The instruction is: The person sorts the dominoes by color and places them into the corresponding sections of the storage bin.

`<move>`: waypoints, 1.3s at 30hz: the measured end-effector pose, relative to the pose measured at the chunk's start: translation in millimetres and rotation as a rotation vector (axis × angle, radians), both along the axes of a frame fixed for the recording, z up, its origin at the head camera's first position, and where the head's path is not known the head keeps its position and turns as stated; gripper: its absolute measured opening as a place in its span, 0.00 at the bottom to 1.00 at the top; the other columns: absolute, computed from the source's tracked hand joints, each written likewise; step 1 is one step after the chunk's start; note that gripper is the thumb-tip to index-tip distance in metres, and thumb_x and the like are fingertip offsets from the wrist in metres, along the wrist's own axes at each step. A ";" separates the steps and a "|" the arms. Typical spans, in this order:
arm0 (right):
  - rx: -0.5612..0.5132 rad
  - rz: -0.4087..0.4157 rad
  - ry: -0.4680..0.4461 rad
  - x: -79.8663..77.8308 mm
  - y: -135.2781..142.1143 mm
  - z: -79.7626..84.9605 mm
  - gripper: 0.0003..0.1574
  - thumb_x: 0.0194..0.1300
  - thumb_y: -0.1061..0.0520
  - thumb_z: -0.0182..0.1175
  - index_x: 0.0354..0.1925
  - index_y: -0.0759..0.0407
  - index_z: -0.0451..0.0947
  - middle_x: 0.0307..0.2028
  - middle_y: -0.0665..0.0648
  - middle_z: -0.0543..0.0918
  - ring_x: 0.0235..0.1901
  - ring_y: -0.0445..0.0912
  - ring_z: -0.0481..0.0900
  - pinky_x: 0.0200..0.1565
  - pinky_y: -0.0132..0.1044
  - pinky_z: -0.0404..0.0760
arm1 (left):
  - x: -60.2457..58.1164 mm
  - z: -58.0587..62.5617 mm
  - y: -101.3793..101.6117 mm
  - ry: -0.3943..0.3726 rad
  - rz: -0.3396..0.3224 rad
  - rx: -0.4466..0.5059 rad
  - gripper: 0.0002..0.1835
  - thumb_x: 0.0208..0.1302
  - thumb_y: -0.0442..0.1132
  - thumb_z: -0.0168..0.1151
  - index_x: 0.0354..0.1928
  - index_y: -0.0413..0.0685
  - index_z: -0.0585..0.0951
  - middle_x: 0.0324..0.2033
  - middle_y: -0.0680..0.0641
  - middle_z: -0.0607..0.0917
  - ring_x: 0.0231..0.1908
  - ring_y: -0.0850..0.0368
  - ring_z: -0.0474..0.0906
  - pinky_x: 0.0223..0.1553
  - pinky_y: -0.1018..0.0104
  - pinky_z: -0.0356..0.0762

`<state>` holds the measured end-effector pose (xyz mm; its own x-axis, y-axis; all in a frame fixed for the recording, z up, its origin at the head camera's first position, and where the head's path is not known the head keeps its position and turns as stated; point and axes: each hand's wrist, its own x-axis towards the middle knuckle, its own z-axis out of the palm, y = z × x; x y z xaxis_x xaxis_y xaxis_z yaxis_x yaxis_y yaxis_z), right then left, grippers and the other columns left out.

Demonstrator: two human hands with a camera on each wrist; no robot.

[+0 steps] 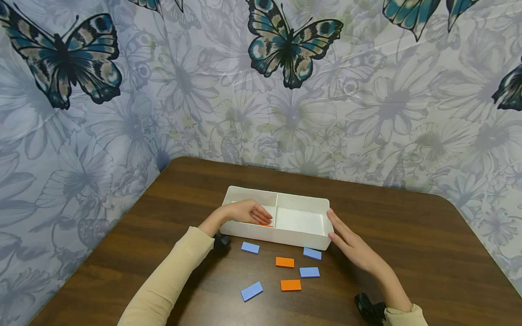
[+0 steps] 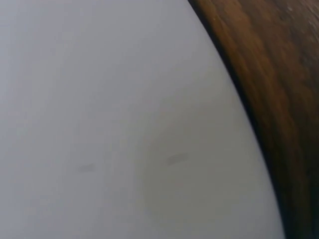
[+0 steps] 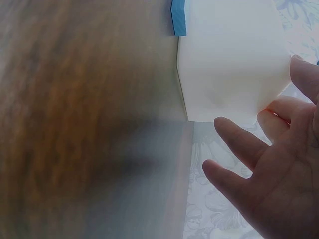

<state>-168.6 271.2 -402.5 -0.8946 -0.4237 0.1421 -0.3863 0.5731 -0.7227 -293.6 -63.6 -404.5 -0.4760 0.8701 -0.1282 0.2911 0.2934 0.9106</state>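
Note:
A white two-compartment box [image 1: 261,232] stands on the table. My left hand [image 1: 246,211] reaches over its front wall into the left compartment, fingers pointing down and right. At those fingertips shows the edge of an orange block [image 1: 267,225]; the thumb is hidden, so whether the hand pinches it is unclear. The left wrist view is filled by the box's blurred white surface [image 2: 99,99]. My right hand [image 1: 356,249] rests its extended fingers against the box's right end. In the right wrist view its fingers [image 3: 241,139] are spread beside the white end wall [image 3: 229,64].
In front of the box lie several blue blocks, one [image 1: 250,247] near the left wrist, one [image 1: 312,253] close to the front wall, others [image 1: 309,272] [image 1: 251,291] nearer me. Two orange blocks [image 1: 284,262] [image 1: 291,285] lie among them. Behind the brown table [image 1: 408,235] hangs a butterfly-patterned cloth [image 1: 367,113].

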 end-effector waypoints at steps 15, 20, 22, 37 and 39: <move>0.016 -0.007 0.008 -1.3 0.3 -2.7 0.37 0.74 0.53 0.46 0.73 0.60 0.43 0.72 0.55 0.42 0.68 0.61 0.41 0.57 0.18 0.41 | 1.6 0.3 -3.3 0.131 0.144 -0.060 0.15 0.60 0.25 0.60 0.50 0.28 0.79 0.41 0.41 0.84 0.41 0.56 0.81 0.40 0.68 0.78; 0.020 -0.012 0.016 -1.5 0.4 -3.3 0.37 0.74 0.52 0.46 0.73 0.59 0.43 0.72 0.55 0.42 0.68 0.61 0.41 0.58 0.18 0.41 | 1.3 0.3 -3.5 0.072 0.145 -0.072 0.15 0.60 0.26 0.60 0.50 0.30 0.79 0.41 0.43 0.84 0.42 0.58 0.81 0.40 0.68 0.78; 0.019 -0.010 0.018 -1.4 0.5 -3.3 0.37 0.74 0.52 0.46 0.73 0.59 0.43 0.72 0.55 0.42 0.68 0.61 0.41 0.57 0.18 0.41 | 0.9 0.0 -3.6 0.055 0.145 -0.075 0.15 0.60 0.26 0.60 0.50 0.30 0.79 0.41 0.43 0.84 0.42 0.58 0.81 0.40 0.68 0.78; 0.012 0.008 -0.002 -2.4 1.0 0.1 0.38 0.74 0.54 0.46 0.73 0.60 0.42 0.72 0.55 0.41 0.68 0.60 0.40 0.57 0.18 0.41 | -2.1 0.3 -2.7 0.063 0.054 -0.054 0.17 0.62 0.25 0.58 0.53 0.27 0.76 0.45 0.40 0.83 0.46 0.56 0.79 0.45 0.67 0.76; 0.009 0.010 -0.007 -2.2 0.6 0.0 0.38 0.74 0.54 0.47 0.73 0.60 0.42 0.72 0.57 0.41 0.69 0.58 0.39 0.57 0.18 0.41 | -2.6 -1.2 -2.6 0.061 0.050 -0.049 0.17 0.62 0.25 0.58 0.53 0.27 0.76 0.45 0.40 0.82 0.46 0.56 0.79 0.45 0.67 0.76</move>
